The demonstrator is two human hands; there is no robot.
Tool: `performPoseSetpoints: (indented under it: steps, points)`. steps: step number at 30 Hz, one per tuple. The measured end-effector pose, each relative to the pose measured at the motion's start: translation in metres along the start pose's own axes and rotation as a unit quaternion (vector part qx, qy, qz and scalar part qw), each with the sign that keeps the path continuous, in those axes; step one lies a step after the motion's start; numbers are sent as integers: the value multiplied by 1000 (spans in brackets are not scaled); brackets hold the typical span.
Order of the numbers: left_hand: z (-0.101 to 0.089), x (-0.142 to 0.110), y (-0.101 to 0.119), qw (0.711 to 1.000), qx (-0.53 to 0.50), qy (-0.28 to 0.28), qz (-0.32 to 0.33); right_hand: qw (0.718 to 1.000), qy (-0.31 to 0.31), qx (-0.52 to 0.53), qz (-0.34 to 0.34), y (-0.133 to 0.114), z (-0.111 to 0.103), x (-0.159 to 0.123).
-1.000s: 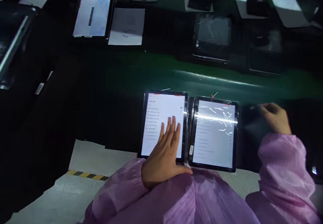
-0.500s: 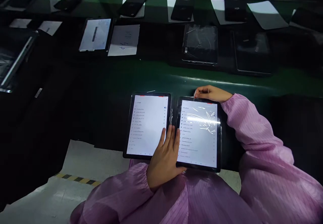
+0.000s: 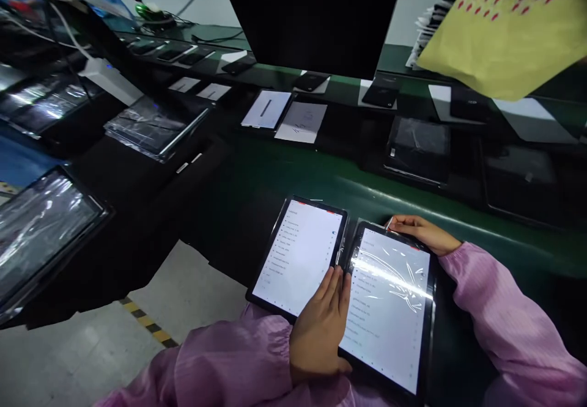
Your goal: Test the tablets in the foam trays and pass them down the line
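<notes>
Two lit tablets lie side by side in front of me on the dark bench. The left tablet [image 3: 300, 254] shows a white list screen. The right tablet [image 3: 389, 306] is covered in shiny plastic film. My left hand [image 3: 323, 324] lies flat, fingers together and stretched out, across the gap between the two tablets at their near edges. My right hand [image 3: 422, 233] is at the far top edge of the right tablet, fingers curled in a pinch on a small tab there; what it grips is too small to name.
Several dark tablets and phones lie on a green belt [image 3: 348, 187] beyond. A black monitor [image 3: 312, 16] stands at the back. A yellow sheet with red stickers [image 3: 509, 25] hangs at the upper right. More wrapped tablets [image 3: 41, 223] sit on the left. Grey floor with striped tape [image 3: 151, 327] lies below.
My view has tilted up, showing the monitor and yellow sheet. My right hand came from the right side to the right tablet's top edge. My left hand slid from the left tablet's screen to the gap.
</notes>
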State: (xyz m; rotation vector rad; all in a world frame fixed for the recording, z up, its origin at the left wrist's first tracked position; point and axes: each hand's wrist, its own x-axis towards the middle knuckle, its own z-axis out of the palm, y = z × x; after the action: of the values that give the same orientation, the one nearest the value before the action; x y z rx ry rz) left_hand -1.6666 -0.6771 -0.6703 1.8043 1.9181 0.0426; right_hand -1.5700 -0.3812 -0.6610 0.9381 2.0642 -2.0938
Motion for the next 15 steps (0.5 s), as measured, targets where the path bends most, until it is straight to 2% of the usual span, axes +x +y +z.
performPoseSetpoints:
  steps: [3, 8, 15]
  points:
    - [-7, -2, 1, 1000, 13, -3, 7, 1000, 5, 10, -3, 3, -3, -1]
    - [-12, -6, -1, 998, 35, 33, 38, 1000, -4, 15, 13, 9, -9, 1]
    - [-16, -11, -9, 997, -9, 47, 63, 999, -17, 27, 31, 15, -13, 8]
